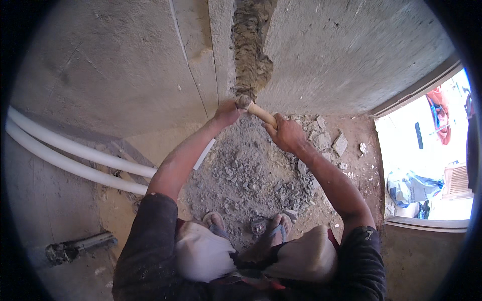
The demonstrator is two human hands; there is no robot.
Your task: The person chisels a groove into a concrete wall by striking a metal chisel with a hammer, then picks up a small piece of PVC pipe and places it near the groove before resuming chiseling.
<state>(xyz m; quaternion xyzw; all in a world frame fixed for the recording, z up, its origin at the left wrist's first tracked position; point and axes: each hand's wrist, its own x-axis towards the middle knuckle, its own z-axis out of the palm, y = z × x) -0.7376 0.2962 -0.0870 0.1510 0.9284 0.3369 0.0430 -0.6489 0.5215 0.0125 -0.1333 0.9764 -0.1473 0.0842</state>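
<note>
My right hand (289, 134) is wrapped round the pale wooden handle of a hammer (262, 115). The hammer's head is at the foot of a rough groove (249, 47) cut up the grey plastered wall (331, 55). Right beside that head, my left hand (228, 113) is closed close to the wall. Whatever it grips is hidden by the fingers and the hammer head. Broken edges and bare brown material show inside the groove.
Rubble (246, 173) covers the floor between the wall and my sandalled feet, with larger chunks (340, 144) to the right. Two white pipes (83, 153) run along the left. A bright opening (416, 150) on the right shows a plastic bag (414, 187) beyond its sill.
</note>
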